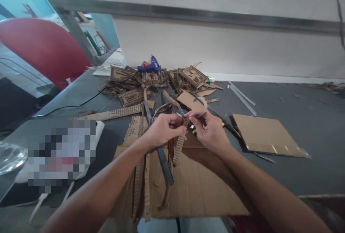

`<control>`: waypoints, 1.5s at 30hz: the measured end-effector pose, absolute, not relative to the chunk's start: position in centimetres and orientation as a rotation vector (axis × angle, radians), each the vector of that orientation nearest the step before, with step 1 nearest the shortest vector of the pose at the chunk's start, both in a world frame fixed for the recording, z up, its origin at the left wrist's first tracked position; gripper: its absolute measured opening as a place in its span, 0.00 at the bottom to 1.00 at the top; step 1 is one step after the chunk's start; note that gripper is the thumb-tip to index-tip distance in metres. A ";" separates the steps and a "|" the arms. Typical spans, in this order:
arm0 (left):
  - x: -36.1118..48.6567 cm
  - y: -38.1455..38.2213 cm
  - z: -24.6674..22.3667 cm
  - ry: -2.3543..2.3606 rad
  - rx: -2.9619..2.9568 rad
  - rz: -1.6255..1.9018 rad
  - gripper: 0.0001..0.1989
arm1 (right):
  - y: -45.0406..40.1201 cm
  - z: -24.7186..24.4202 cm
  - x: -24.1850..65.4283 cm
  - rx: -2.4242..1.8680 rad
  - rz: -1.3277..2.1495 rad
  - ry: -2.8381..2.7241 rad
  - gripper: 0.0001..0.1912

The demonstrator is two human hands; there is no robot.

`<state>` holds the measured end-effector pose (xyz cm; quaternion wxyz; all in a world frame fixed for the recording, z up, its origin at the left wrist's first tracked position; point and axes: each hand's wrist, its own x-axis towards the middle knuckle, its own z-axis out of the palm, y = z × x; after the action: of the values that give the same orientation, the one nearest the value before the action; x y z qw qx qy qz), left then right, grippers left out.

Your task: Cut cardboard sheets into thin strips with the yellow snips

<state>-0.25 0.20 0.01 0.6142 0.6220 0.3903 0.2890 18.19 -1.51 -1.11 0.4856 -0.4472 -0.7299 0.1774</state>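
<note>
My left hand point(166, 129) has its thumb and fingers closed on a narrow corrugated cardboard strip point(179, 150), whose ribbed end hangs below the fingertips. On the same strip, at its upper part, my right hand point(209, 128) pinches with thumb and forefinger, close to the left fingertips. A thin curl of paper point(202, 103) rises over the right fingers. Several more strips lie under and beside the hands, including a dark blue-grey one point(164, 164). Behind the right hand a yellow and black tool point(194, 129) shows in part; its kind is hidden.
A large cardboard sheet point(199, 182) covers the table's near edge. At the back lie ribbed cardboard frames point(129, 96) with a blue glue gun point(151, 65) on top, its cord running left. Glue sticks point(242, 98) and a flat cardboard piece point(269, 134) lie right. A blurred-out device point(61, 154) sits left.
</note>
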 end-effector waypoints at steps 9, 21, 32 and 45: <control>-0.1 0.5 0.1 0.807 1.308 0.809 0.17 | -1.4 -1.4 18.1 -0.940 0.294 -1.819 0.02; 0.4 0.4 -0.2 0.833 1.136 0.871 0.22 | -1.0 -1.6 18.3 -0.899 0.094 -1.964 0.09; 0.5 0.1 0.1 0.616 0.931 0.910 0.19 | -1.7 -0.7 17.7 -0.827 0.134 -1.886 0.10; 0.3 0.1 0.6 0.648 0.897 0.823 0.19 | -2.2 -0.6 17.8 -0.954 0.188 -1.848 0.05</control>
<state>0.25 0.06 0.59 0.7715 0.4138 0.2991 0.3797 17.77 -2.21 -0.63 0.5028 -0.3950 -0.7650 0.0779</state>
